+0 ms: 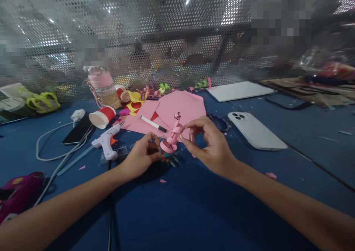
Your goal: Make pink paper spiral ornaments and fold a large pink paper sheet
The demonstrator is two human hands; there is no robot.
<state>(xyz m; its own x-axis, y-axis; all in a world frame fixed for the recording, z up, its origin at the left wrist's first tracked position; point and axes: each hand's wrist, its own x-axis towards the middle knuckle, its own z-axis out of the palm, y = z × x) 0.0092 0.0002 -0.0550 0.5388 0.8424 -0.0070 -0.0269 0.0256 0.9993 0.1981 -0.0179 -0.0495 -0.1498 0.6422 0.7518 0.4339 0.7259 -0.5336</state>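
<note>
- left hand [141, 155] fingers pinch the coiled base of a pink paper curl [171, 140], held just above the blue surface [194, 206].
- right hand [212, 143] fingers grip its upper strip; best to keep that grip light.
- glue gun [107, 142] lies left, pink sheet [177, 108] behind.

On the blue worktop [177, 214] there are 2 phones, 1 white phone [256, 130] lying face down and 1 dark phone [76, 132] with 1 white charger plug [77, 114] beside it, along with 1 white glue gun [107, 142], 1 marker pen [153, 124] and 1 pink-lidded water bottle [103, 87]. There are 2 red paper cups, 1 lying on its side [103, 116] and 1 behind it [122, 94], 1 white board [240, 90] and 1 pink paper curl piece [172, 138] held between 2 hands, the left hand [142, 155] and the right hand [212, 143].
</note>
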